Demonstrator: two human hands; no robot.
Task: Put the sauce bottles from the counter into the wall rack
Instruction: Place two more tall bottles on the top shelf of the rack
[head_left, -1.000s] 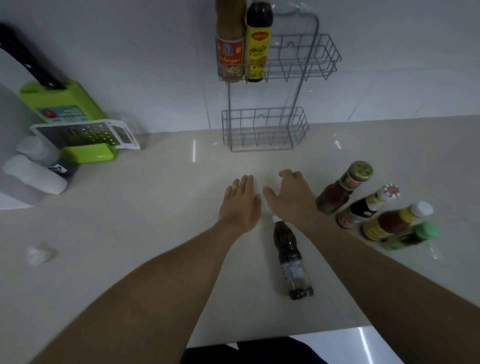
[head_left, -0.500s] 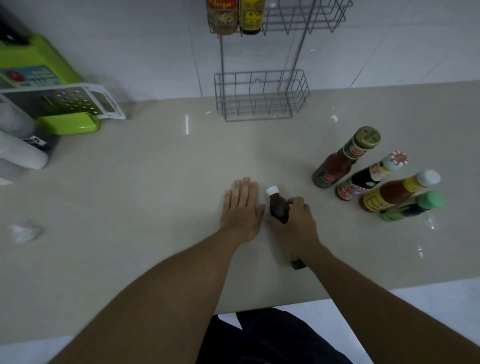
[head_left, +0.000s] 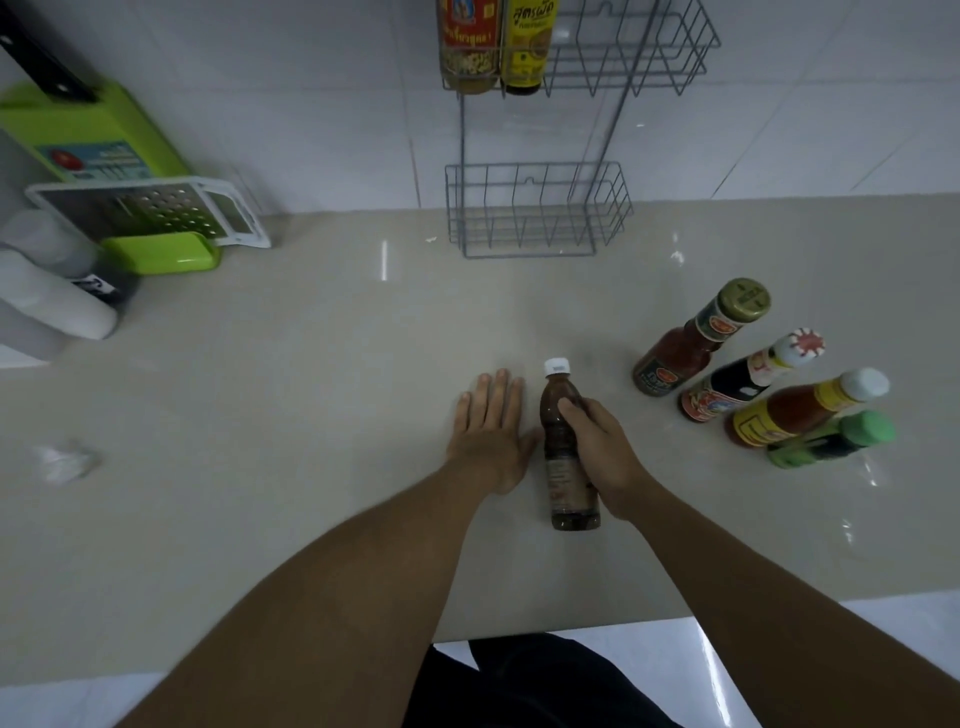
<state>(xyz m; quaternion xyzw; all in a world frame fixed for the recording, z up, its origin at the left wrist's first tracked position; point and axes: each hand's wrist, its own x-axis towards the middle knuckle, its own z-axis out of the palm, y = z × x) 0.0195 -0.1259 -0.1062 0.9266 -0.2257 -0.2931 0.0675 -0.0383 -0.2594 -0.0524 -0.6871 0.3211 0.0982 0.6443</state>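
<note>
The right hand (head_left: 602, 452) is wrapped around a brown bottle (head_left: 567, 457) on the counter (head_left: 311, 389); the left hand (head_left: 491, 431) lies flat and spread at its nine o'clock, holding nothing. At two o'clock four more bottles (head_left: 748, 379) wait. At twelve, the rack (head_left: 623, 62) holds two bottles (head_left: 493, 47) up top, lower basket (head_left: 535, 213) empty.

White tiled wall (head_left: 322, 104) w/ thin grout lines behind a glossy beige counter (head_left: 291, 395), light glints on its surface. Below the counter's front edge, shiny white floor (head_left: 649, 644) reflecting overhead light. Dim, cool lighting overall.
</note>
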